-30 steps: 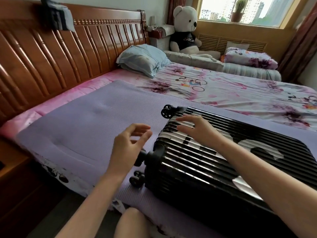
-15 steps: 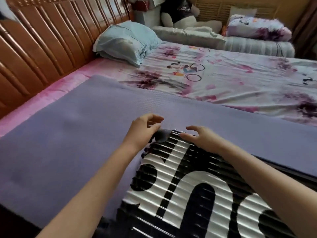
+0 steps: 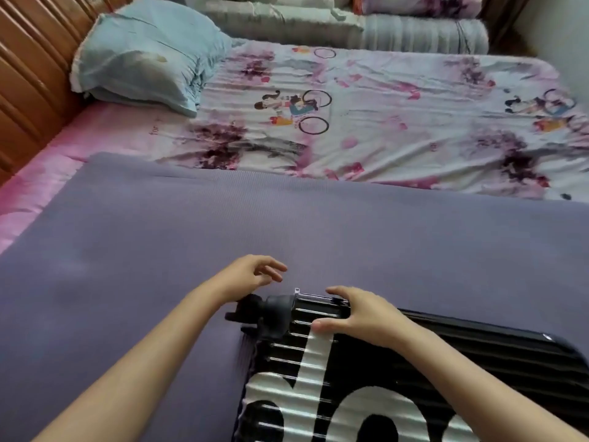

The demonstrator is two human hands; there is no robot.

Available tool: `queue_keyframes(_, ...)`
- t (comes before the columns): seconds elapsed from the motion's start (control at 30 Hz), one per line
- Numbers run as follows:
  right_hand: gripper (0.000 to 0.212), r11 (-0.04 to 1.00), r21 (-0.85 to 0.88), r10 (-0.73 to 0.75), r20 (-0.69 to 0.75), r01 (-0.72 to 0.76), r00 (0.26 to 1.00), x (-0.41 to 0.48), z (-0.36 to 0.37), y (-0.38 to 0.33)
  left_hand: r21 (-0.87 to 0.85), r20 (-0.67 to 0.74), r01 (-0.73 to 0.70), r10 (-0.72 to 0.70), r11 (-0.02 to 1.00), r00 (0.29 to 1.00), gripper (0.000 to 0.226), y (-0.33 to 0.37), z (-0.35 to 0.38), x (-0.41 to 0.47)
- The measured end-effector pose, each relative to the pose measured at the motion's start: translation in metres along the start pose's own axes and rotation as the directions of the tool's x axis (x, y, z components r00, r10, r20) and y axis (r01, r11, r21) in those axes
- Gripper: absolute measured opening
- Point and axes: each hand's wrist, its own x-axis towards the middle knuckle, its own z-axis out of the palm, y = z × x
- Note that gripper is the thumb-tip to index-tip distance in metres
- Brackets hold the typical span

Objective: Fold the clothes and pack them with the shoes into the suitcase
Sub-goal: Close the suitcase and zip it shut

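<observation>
So here's where I'm at: the suitcase [image 3: 306, 371] is lying flat on the purple mat [image 3: 159, 250] that covers the near side of the bed. It's shut, black ribbed shell facing up, with big white lettering across it. The wheel [image 3: 255, 309] end points to my left.

My right hand [image 3: 360, 317] is on the far corner of the case. The fingers [image 3: 338, 291] are hooked over the top edge and my thumb [image 3: 322, 325] is pressed flat on the ribs, so it's got a grip on that corner. There's a little silver tab [image 3: 297, 290] sticking up right beside my fingertips, too small to tell what it is exactly.

My left hand [image 3: 251, 274] is holding nothing. It hovers over the mat just past the wheel, fingers loosely bent and spread a bit.

Beyond the mat there's the floral sheet [image 3: 398, 122] with cartoon bike prints. A light blue pillow [image 3: 143, 55] sits up by the wooden headboard [image 3: 28, 59], and there's a rolled-up quilt [image 3: 414, 33] along the far side of the bed.
</observation>
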Motion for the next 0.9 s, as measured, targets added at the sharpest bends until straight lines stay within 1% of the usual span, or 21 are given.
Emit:
queue_keyframes(0.13,0.094,0.999,0.013,0.032,0.061,-0.033,0.998,0.005,-0.007,0.013,0.156,0.193,-0.012,-0.018,0.988,0.981,0.044,-0.006,0.005,0.046)
queue_keyframes(0.23,0.103,0.995,0.077,0.062,0.074,-0.067,0.995,0.008,-0.011,0.024,0.286,0.321,-0.084,-0.013,0.954,0.947,0.056,0.001,0.018,0.073)
queue_keyframes(0.3,0.095,0.996,0.065,0.053,0.085,-0.059,0.995,0.011,-0.011,0.026,0.366,0.379,-0.139,-0.011,0.92,0.925,0.067,0.006,0.027,0.083)
queue_keyframes(0.37,0.086,0.998,0.046,0.029,0.092,-0.033,0.995,0.012,-0.01,0.025,0.444,0.411,-0.188,-0.013,0.876,0.911,0.067,0.005,0.033,0.089)
queue_keyframes(0.4,0.084,0.999,0.035,0.015,0.09,-0.018,0.996,0.012,-0.01,0.024,0.48,0.416,-0.214,-0.006,0.851,0.909,0.061,0.003,0.033,0.091)
queue_keyframes(0.5,0.077,1.0,0.02,-0.006,0.09,0.004,0.996,0.012,-0.011,0.022,0.544,0.403,-0.255,0.018,0.799,0.915,0.032,-0.006,0.029,0.096)
queue_keyframes(0.6,0.072,0.996,0.086,-0.041,0.078,0.035,0.996,0.015,-0.011,0.01,0.6,0.358,-0.285,0.067,0.747,0.931,0.017,-0.011,0.021,0.094)
queue_keyframes(0.7,0.072,0.99,0.087,-0.116,0.08,0.109,0.99,0.021,-0.004,-0.013,0.607,0.309,-0.321,0.156,0.727,0.938,0.009,-0.019,0.016,0.09)
queue_keyframes(0.8,0.083,0.985,-0.049,-0.162,0.069,0.165,0.984,0.024,0.007,-0.032,0.553,0.277,-0.354,0.234,0.754,0.932,0.009,-0.035,0.011,0.086)
queue_keyframes(0.83,0.084,0.982,-0.083,-0.164,0.045,0.168,0.985,0.024,0.01,-0.034,0.54,0.267,-0.364,0.255,0.759,0.929,0.008,-0.041,0.01,0.085)
queue_keyframes(0.9,0.084,0.986,-0.071,-0.151,-0.001,0.15,0.989,0.023,0.013,-0.033,0.517,0.249,-0.375,0.284,0.769,0.926,0.007,-0.056,0.009,0.083)
